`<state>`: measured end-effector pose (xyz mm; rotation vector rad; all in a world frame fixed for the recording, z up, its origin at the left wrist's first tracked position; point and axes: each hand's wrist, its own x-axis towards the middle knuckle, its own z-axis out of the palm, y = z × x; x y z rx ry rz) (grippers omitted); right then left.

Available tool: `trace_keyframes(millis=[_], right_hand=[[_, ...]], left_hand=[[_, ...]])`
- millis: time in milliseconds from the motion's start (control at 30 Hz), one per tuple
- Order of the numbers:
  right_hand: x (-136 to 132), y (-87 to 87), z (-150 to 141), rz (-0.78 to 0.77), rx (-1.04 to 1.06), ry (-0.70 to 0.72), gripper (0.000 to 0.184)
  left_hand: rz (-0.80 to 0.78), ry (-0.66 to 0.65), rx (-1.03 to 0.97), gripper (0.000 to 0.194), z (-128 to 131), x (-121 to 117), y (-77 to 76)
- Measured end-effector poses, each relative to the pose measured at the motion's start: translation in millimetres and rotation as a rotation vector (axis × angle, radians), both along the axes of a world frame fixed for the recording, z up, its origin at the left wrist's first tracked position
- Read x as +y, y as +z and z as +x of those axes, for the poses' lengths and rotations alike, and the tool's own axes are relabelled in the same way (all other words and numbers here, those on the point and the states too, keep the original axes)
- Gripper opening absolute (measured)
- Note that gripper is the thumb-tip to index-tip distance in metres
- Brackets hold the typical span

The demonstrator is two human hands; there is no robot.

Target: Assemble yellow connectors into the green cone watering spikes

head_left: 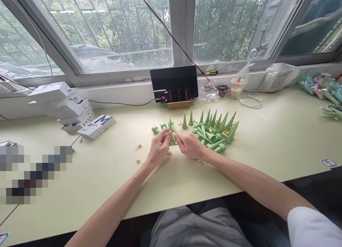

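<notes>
My left hand (158, 146) is closed on a green cone-shaped spike (170, 124) that stands point up. Close on its right, my right hand (191, 145) is pinched, its fingertips near the same spike; what they hold is hidden. Several more green spikes (156, 129) lie just behind my left hand. Beyond my right hand is a pile of green spikes (205, 133), some upright and some on their sides, with small yellow valve-like pieces among them. Loose yellow pieces (138, 159) are scattered left of my left hand.
A phone (178, 96) showing a timer leans against a dark tablet (175, 79) by the window. White boxes (70, 106) are stacked at left, with a flat box (97, 126) beside them. At right are a bagged cup (237, 86), a coiled cable (249, 102) and pastel plastic items (323, 86).
</notes>
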<state>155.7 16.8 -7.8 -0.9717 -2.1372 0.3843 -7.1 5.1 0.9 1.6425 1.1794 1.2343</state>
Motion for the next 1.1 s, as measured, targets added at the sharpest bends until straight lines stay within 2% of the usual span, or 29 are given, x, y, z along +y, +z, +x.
trace_keyframes(millis=[100, 333, 700, 967, 1100], right_hand=[[-0.2, 2.8, -1.4, -0.099, 0.151, 0.032, 0.035], [1.2, 4.6, -1.6, -0.476, 0.412, 0.117, 0.043], [2.0, 3.9, -2.6, -0.692, 0.661, 0.24, 0.044], [1.4, 2.6, -2.1, -0.718, 0.634, 0.259, 0.045], [0.3, 2.8, 0.5, -0.564, 0.474, 0.199, 0.046]], left_hand=[[0.031, -0.008, 0.013, 0.034, 0.4, -0.7, 0.0], [0.056, -0.029, 0.056, 0.033, 4.0, -5.9, 7.0], [-0.142, -0.05, -0.125, 0.038, 4.4, -4.1, 12.2], [-0.157, -0.06, -0.12, 0.039, 4.1, -5.0, 17.0], [-0.238, -0.081, -0.158, 0.041, 2.9, -2.7, 13.7]])
